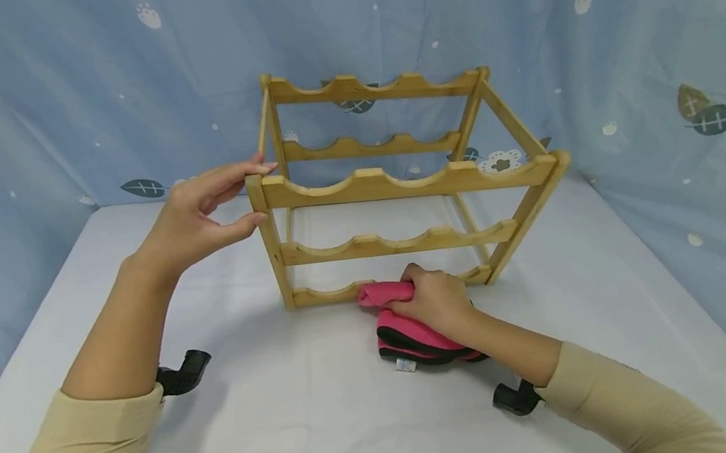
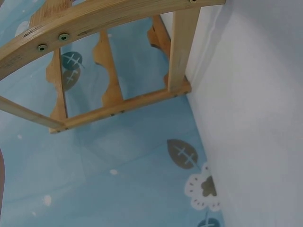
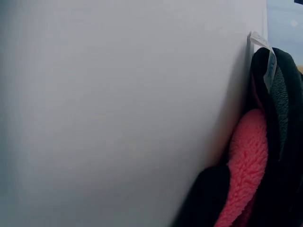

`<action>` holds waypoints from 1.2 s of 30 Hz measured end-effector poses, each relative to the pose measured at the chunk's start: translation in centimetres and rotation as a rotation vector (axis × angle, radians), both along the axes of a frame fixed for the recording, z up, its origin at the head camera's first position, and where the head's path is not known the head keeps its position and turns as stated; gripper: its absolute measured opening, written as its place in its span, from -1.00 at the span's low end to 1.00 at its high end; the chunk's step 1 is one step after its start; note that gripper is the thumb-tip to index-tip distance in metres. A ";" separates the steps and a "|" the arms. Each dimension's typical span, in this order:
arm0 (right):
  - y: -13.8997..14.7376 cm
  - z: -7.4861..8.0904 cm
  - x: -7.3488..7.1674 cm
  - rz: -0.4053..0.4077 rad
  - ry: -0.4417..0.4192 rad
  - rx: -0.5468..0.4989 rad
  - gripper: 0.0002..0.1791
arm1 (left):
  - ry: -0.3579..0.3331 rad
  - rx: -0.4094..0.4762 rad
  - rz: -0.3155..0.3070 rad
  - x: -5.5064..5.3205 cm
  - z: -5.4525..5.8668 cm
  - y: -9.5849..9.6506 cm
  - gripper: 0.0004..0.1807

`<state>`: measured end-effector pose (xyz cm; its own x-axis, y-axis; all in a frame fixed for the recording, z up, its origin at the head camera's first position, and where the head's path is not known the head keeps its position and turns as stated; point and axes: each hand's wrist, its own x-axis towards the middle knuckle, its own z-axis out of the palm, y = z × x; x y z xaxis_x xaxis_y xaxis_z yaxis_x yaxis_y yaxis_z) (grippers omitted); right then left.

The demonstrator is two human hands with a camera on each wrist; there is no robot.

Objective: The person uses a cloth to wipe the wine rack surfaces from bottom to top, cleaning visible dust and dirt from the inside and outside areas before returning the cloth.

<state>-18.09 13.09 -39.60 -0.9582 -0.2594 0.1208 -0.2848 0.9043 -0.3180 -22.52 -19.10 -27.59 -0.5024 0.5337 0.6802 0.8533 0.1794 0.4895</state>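
A wooden wine rack (image 1: pixel 371 185) with scalloped bars stands on a white surface. At its front left corner, my left hand (image 1: pixel 203 210) holds the post, fingers over the top and thumb against the side. My right hand (image 1: pixel 439 299) grips a folded pink cloth (image 1: pixel 412 326) with black edging, right by the rack's lowest front bar. Part of the cloth is bunched under my fingers; the rest hangs in folds below. In the right wrist view the fuzzy pink cloth (image 3: pixel 248 151) fills the right side. The left wrist view shows the rack's end frame (image 2: pixel 113 19), but hardly any hand.
A pale blue curtain (image 1: pixel 187 65) with leaf prints hangs behind and along both sides of the white tabletop (image 1: pixel 277 409). A black wrist mount (image 1: pixel 184 371) sits at my left forearm, another black mount (image 1: pixel 515 397) at my right. A white label (image 1: pixel 406 364) sticks out from the cloth.
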 end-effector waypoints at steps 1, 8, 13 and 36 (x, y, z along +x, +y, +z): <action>0.4 0.0 0.0 -0.007 -0.003 -0.004 -0.53 | -0.003 0.003 -0.002 0.0 0.0 0.0 -0.30; 2.6 -0.4 0.1 -0.034 0.035 -0.029 -0.52 | -0.007 0.028 -0.031 0.0 0.0 0.1 -0.32; 4.2 -0.5 0.5 -0.047 0.073 -0.033 -0.54 | -0.012 0.038 -0.045 0.0 0.1 0.2 -0.35; 10.8 -0.1 1.7 -0.164 0.052 0.044 -0.51 | 0.022 0.019 -0.023 0.2 0.1 0.0 -0.33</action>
<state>-16.40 23.91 -39.73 -0.9809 -0.1058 0.1635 -0.1471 0.9527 -0.2659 -22.33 -19.08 -27.50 -0.4745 0.5323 0.7011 0.8680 0.1503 0.4733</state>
